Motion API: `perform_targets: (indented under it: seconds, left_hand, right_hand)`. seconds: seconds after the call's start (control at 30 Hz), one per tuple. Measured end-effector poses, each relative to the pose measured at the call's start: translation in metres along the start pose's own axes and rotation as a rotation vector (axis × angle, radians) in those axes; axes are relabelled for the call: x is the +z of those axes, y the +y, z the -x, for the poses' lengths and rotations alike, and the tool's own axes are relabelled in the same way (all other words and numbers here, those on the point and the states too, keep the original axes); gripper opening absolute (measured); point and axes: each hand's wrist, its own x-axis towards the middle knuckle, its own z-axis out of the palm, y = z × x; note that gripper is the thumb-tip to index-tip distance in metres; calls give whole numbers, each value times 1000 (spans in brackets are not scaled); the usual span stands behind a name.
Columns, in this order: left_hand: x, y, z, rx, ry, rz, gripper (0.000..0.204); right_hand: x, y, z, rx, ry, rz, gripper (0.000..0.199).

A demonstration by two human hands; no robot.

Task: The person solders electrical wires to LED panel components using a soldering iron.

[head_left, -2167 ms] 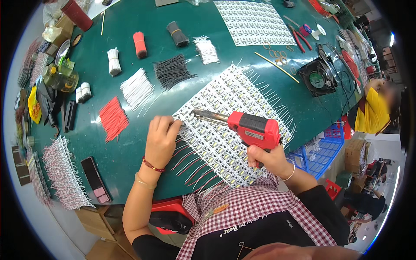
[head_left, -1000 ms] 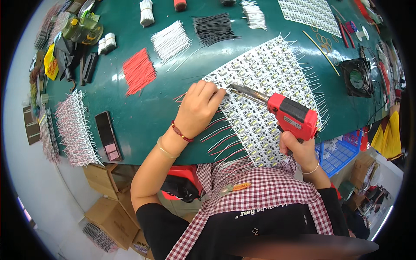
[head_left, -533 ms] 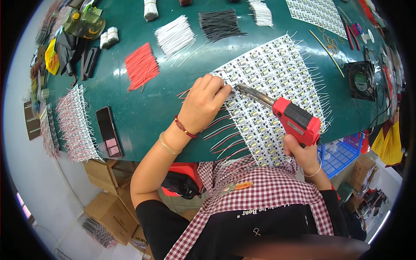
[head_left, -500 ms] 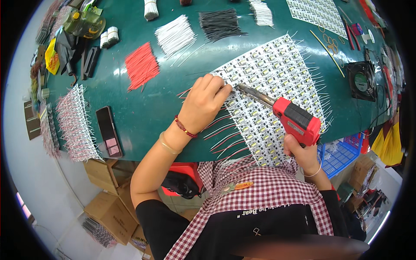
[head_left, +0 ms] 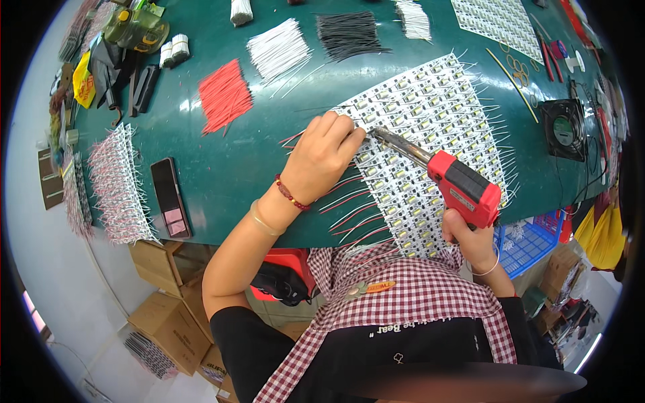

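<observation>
Circuit-board panel (head_left: 430, 101) lies on the green desk (head_left: 255, 168), its left edge just at the fingers of the left hand (head_left: 322, 151) and most of its surface to the right of them. These fingers are bent close together at the edge; whether they pinch a wire I cannot tell, because the hand covers it. The right hand (head_left: 470, 242) has its fingers wrapped around the handle of a red soldering gun (head_left: 463, 188), and the dark tip comes just beside the left fingertips; if it touches the panel is not clear. On the near side of the left fingers, red and white wires (head_left: 351, 213) stand out from the edge in many rows, and across the panel from them the opposite edge also carries white leads (head_left: 492, 107). So I judge this edge mostly done, with perhaps only the short part at and beyond the fingers remaining. Further out from the left fingers lie the red wire pile (head_left: 225, 97), white wire pile (head_left: 277, 50) and black wire pile (head_left: 349, 35), and far beyond them, to the right, a second panel (head_left: 504, 23) on which I see no wires.
</observation>
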Motion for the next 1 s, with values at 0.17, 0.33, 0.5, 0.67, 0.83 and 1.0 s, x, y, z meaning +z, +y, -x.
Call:
perform_targets:
  seconds: [0.17, 0.33, 0.5, 0.67, 0.83, 1.0]
  left_hand:
    - [0, 0, 0, 0, 1, 7, 24]
    - [0, 0, 0, 6, -3, -11, 24]
    - [-1, 2, 0, 11, -12, -37, 24]
    - [0, 2, 0, 12, -2, -30, 24]
    - [-1, 2, 0, 16, 4, -20, 24]
    - [1, 1, 0, 14, 4, -19, 25]
  right_hand:
    - [2, 0, 2, -69, 52, -59, 32]
    - [-4, 1, 3, -89, 49, -109, 39]
    - [-5, 1, 5, -73, 58, -188, 37]
    - [0, 4, 4, 38, 54, -135, 24]
    - [1, 2, 1, 61, 41, -106, 32]
    - [3, 6, 0, 23, 77, -30, 35]
